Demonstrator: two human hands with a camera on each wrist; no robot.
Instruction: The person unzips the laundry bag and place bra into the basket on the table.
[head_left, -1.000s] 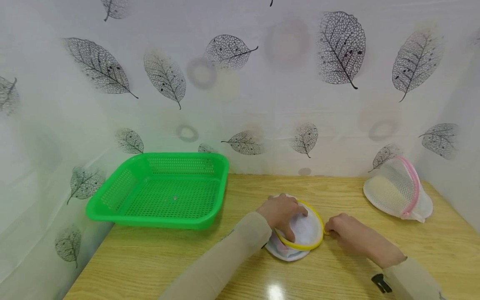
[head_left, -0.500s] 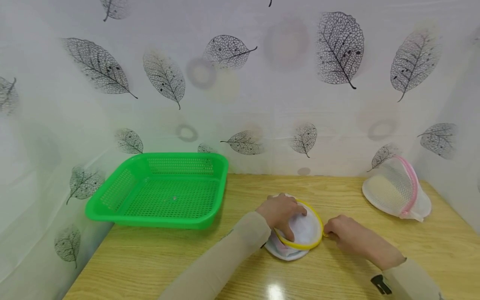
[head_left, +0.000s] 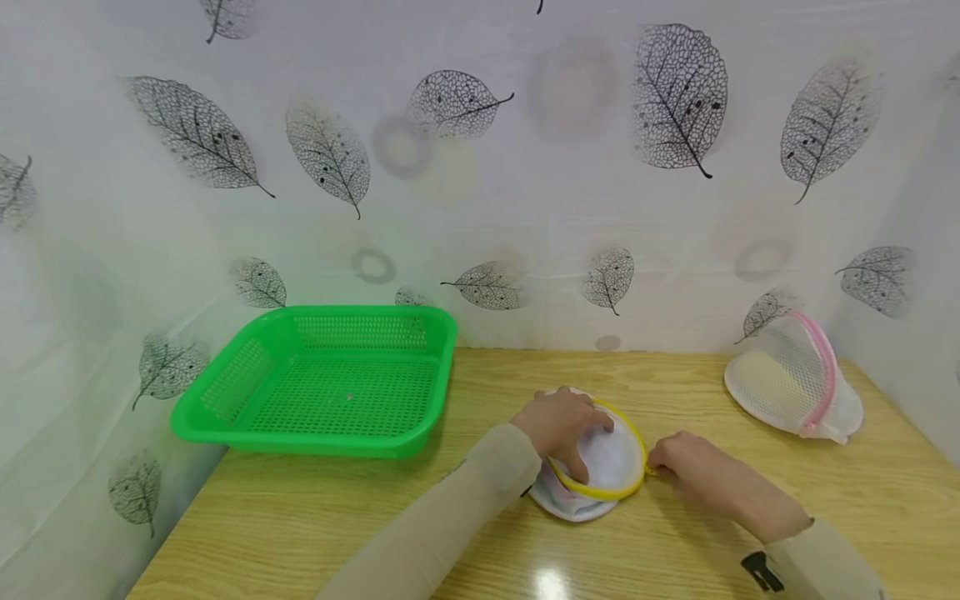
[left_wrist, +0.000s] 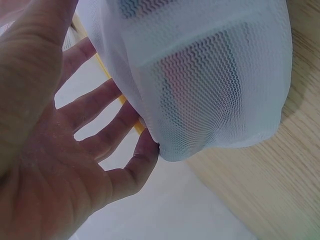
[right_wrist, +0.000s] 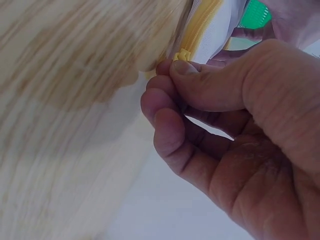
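Note:
A white mesh laundry bag (head_left: 611, 457) with a yellow zipper (head_left: 641, 446) round its edge stands on the table in the head view. Its mesh (left_wrist: 215, 90) fills much of the left wrist view, with blue-grey and pinkish cloth showing through. My left hand (head_left: 559, 432) holds the bag from its left side, thumb in front and fingers at the back edge. At the bag's right, my right hand (head_left: 701, 467) pinches the yellow zipper pull between thumb and forefinger. Beside those fingertips shows the zipper slider (right_wrist: 182, 55) in the right wrist view; the pull itself is mostly hidden.
A green perforated basket (head_left: 300, 443) sits at the left of the wooden table (head_left: 480, 550). Toward the back right stands another white mesh bag (head_left: 780, 392), with a pink zipper and something pale yellow inside. A leaf-patterned curtain (head_left: 525, 200) hangs behind the table.

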